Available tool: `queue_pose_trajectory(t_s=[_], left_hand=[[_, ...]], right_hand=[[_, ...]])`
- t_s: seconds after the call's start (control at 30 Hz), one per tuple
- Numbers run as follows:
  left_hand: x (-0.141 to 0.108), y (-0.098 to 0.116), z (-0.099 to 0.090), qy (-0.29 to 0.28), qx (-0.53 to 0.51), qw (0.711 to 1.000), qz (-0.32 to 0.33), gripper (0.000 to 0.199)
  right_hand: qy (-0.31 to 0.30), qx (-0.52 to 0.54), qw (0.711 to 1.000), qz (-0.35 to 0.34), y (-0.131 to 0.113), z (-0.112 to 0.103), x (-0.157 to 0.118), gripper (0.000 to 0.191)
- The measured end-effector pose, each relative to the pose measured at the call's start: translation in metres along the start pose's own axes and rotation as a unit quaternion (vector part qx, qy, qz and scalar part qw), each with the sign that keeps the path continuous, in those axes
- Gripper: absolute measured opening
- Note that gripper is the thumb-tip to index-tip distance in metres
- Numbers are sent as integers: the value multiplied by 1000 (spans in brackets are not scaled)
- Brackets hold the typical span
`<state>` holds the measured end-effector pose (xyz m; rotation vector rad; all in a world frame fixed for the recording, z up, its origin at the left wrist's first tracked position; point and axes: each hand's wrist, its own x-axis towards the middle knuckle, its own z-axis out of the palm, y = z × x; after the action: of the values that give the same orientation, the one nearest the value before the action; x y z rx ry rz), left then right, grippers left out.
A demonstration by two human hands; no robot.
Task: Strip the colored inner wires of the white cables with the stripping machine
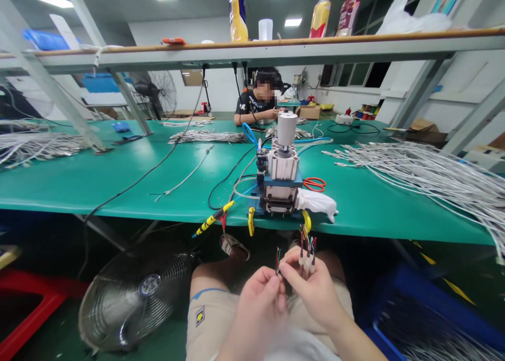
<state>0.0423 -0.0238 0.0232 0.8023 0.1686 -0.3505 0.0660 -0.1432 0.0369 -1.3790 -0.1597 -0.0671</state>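
Observation:
Over my lap, my left hand (265, 292) pinches a cable end, and thin red, green and dark wires (278, 256) stick up from it. The fingertips of my right hand (311, 287) meet the left ones at that same cable end. Between the other fingers of my right hand stand several more cable ends (306, 258), with white sleeves and coloured wires fanned out at the top. Just beyond, at the table's front edge, is a small press machine (281, 177) with a grey cylinder on top. How the fingers grip the wires is partly hidden.
On the green table (189, 187) lie a single cable (185, 179), a big cable pile (426, 177) at right and another (43, 145) at left. A floor fan (138, 303) stands low left, a blue bin (430, 319) low right. A co-worker (260, 100) sits opposite.

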Motion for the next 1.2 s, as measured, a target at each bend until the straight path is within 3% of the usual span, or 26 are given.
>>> queue_pose_trajectory(t_s=[0.07,0.17,0.3,0.4,0.53,0.63,1.03,1.2], left_hand=[[-1,3,1,-11,-15,1000,-25,39],[-2,5,2,-19,-13,999,-35,38],[-3,2,-1,-7,17,1000,0,40],[-1,-2,-4,11,47,998,35,41],[6,-7,-8,39,86,992,79,40],[9,-8,-10,47,116,986,107,36],[7,-1,-11,40,195,965,173,24],[7,0,-16,48,275,931,235,20]], right_hand=[[51,-17,998,-27,4,0,0,25],[105,3,994,1,10,2,2,30],[133,130,979,86,16,3,4,43],[146,129,977,85,16,0,-1,42],[98,17,993,63,10,-1,-12,30],[57,-6,997,60,4,2,-15,27],[25,-84,995,40,-1,1,-8,24],[11,-97,994,46,-5,-3,-7,24]])
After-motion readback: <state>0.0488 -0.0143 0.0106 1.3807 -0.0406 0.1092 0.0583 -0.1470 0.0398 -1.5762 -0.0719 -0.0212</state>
